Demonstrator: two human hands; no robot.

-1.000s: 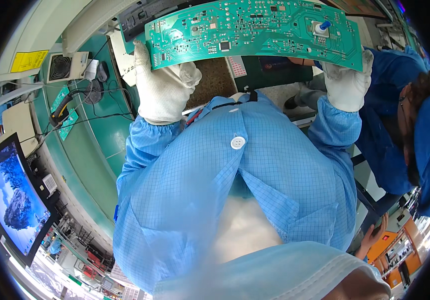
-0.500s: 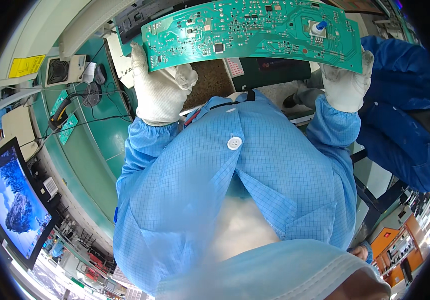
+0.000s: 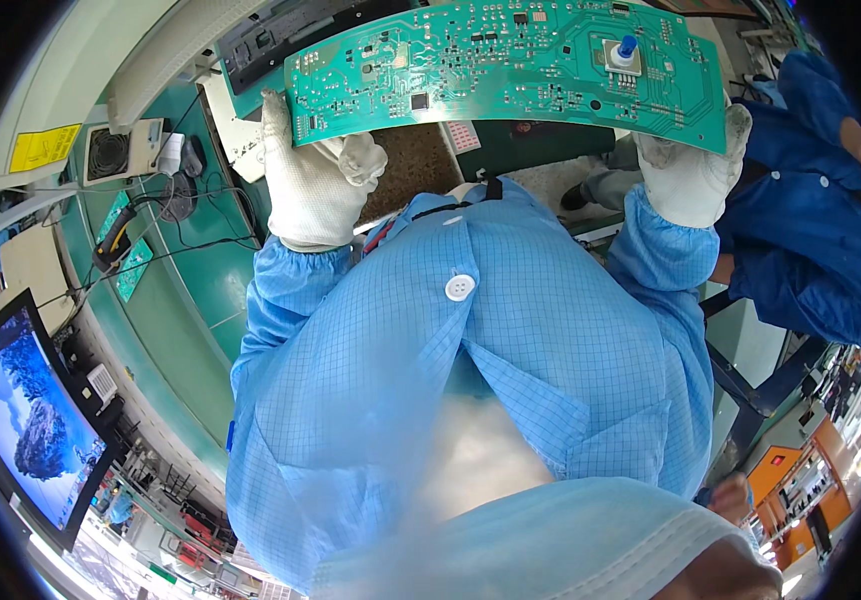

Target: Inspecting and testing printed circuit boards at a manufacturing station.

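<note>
A long green circuit board (image 3: pixel 510 85) is held up in front of me, its face dotted with small parts and solder points. Near its right end stands a white knob base with a blue shaft (image 3: pixel 627 47). My left hand (image 3: pixel 315 180), in a white glove, grips the board's left end, thumb along the edge. At the right end my right hand (image 3: pixel 692 170), also gloved, holds the board; some of its fingers are hidden behind it.
A barcode scanner (image 3: pixel 113 240) with a cable lies at the left by small green boards (image 3: pixel 134 268). Left of me a monitor (image 3: pixel 35 420) glows. Behind the board is a black frame (image 3: pixel 290 45). A co-worker in dark blue (image 3: pixel 800 230) is at the right.
The board has tilted slightly in both hands, and its glare has shifted. At the right, the co-worker has moved, with an arm now showing.
</note>
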